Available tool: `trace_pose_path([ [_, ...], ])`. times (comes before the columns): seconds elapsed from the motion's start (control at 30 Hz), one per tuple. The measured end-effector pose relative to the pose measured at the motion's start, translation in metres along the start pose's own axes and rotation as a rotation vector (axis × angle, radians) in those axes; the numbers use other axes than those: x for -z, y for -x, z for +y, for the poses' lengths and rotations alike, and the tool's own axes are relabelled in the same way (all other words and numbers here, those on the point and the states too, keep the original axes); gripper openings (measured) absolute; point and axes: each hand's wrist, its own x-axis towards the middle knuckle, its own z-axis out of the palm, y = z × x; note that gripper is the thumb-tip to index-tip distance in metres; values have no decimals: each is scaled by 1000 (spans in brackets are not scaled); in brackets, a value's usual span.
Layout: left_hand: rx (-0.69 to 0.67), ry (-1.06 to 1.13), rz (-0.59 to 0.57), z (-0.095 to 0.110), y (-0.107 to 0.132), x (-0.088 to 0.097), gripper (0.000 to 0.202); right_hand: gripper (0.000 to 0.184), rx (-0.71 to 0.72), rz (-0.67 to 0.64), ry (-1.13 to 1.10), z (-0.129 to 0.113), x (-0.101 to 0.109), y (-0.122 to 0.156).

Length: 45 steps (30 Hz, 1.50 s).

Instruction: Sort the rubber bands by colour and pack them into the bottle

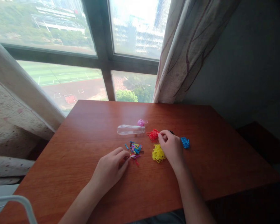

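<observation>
Left hand (110,163) reaches the mixed-colour bands (135,148) on the desk (95,124); right hand (172,147) is at the red bands (152,135). Fingertips drawn close; whether either pinches a band cannot be told.

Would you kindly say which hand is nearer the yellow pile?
Right: the right hand is beside the yellow pile, to its right; the left hand is farther, to its left, by the mixed pile.

A loose multicoloured band pile (136,147) lies left of the yellow pile (158,153) — red pile (152,135) beyond.
</observation>
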Motion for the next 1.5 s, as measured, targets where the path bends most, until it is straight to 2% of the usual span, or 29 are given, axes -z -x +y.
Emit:
trace_pose_path([
  [0.13,3,-2,-6,0,0,0,16,12,8,-24,22,0,-4,-4],
  [0.3,3,7,-1,2,0,2,16,12,18,-10,17,-3,2,1],
  [0.4,5,14,4,3,0,2,15,15,46,-2,-38,-8,6,13],
  [0.53,9,14,0,1,0,1,15,17,122,-54,-97,-23,8,38],
  [0.8,-5,4,15,-1,1,-1,15,13,202,-210,-124,-45,-7,89],
  [1.17,-12,77,24,1,-1,-1,15,8,190,-235,-91,-47,-17,103],
  [1.33,-63,79,1,11,-13,2,18,12,210,-252,-87,-46,-18,103],
  [1.5,-202,38,0,39,-47,5,15,14,195,-246,-54,-44,-20,103],
])
